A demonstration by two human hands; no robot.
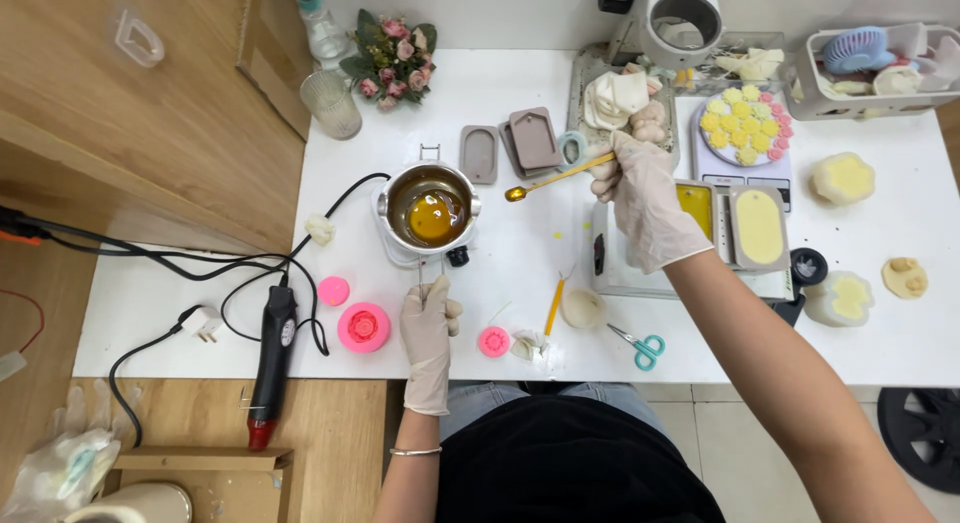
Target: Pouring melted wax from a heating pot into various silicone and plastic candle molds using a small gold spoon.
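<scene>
A small metal pot (430, 205) of melted amber wax sits on a little burner on the white table (520, 93). My gloved left hand (428, 328) grips the pot's thin wire handle at the near side. My gloved right hand (640, 188) holds a gold spoon (555, 180) level, its bowl to the right of the pot. Under that hand lies a tray with a yellow-filled mould (697, 205) and an oval mould of pale yellow wax (759, 226).
Pink silicone moulds (362, 327) and a black heat tool (272, 355) with cables lie at the left. Grey oval moulds (520, 143), teal scissors (640, 345), a plate of small yellow flower shapes (745, 123), wax pieces (843, 177) and a flower bunch (392, 55) surround the work area.
</scene>
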